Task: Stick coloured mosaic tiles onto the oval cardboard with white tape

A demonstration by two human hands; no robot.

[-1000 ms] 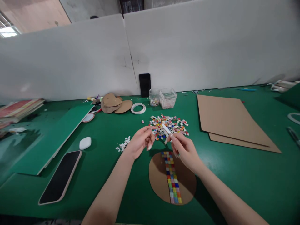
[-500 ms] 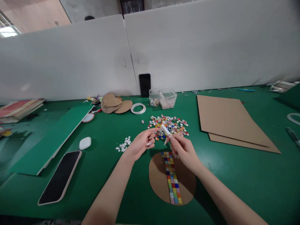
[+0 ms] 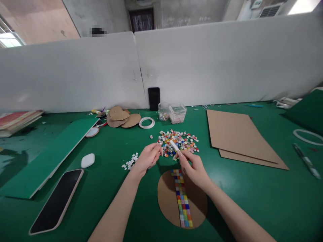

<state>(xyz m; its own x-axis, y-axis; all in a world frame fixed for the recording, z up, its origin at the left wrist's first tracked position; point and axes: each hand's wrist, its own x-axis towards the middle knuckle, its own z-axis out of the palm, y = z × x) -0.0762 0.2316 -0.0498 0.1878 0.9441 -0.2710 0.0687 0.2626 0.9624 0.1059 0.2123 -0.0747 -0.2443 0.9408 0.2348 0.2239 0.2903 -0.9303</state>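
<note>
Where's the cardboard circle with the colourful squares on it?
In the head view, the cardboard circle lies on the green table, low and slightly right of centre, just below the right hand.

Black slab (image 3: 153,99) upright against white partition (image 3: 207,64). Just left of slab and nearer viewer, white coil (image 3: 146,127) flat on green tabletop (image 3: 252,191). Well left of slab, green board (image 3: 50,158) lying aslant, books (image 3: 19,121) stacked beyond it. Left of slab, much nearer viewer, white rounded case (image 3: 88,160) beside flat phone (image 3: 57,203). Far right of slab, pen (image 3: 306,161). Past partition, above slab, dark doorway (image 3: 141,20).
</note>
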